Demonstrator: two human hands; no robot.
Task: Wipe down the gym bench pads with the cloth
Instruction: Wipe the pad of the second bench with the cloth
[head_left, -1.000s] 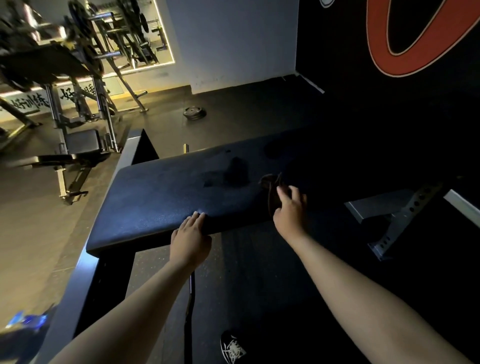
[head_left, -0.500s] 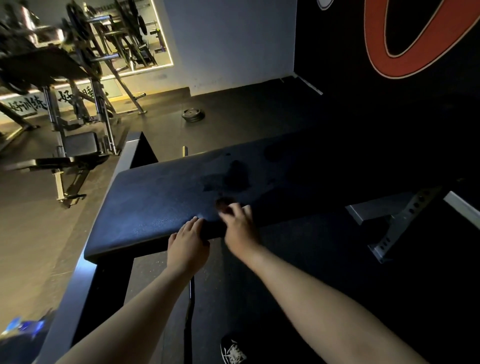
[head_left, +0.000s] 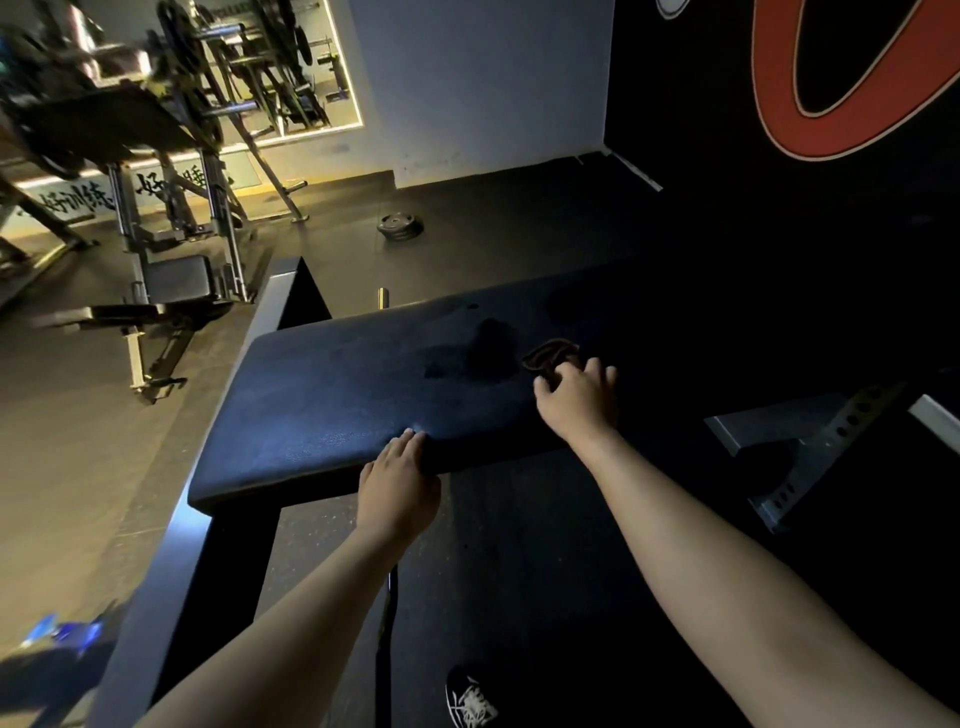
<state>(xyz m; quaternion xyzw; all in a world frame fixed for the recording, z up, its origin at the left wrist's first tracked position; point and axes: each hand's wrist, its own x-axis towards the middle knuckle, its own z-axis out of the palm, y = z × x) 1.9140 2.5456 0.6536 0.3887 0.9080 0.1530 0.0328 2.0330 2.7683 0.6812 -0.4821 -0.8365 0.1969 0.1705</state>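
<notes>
A long black bench pad (head_left: 337, 395) runs from lower left to the dark right side, with darker wet patches near its middle. My right hand (head_left: 576, 400) lies on the pad and grips a small dark cloth (head_left: 550, 356) that bunches out beyond the fingers. My left hand (head_left: 397, 483) rests on the pad's near edge, its fingers straight over the rim. The pad's right end is lost in shadow.
A grey steel frame beam (head_left: 171, 566) slopes along the left of the pad. An adjustment bracket with holes (head_left: 810, 457) stands to the right. A weight plate (head_left: 400, 227) lies on the floor behind, and a plate-loaded machine (head_left: 156, 171) fills the far left. My shoe (head_left: 470, 701) is below.
My right hand has slid the cloth to the right and farther onto the pad after sweeping left half a second ago. My left hand stays on the near edge.
</notes>
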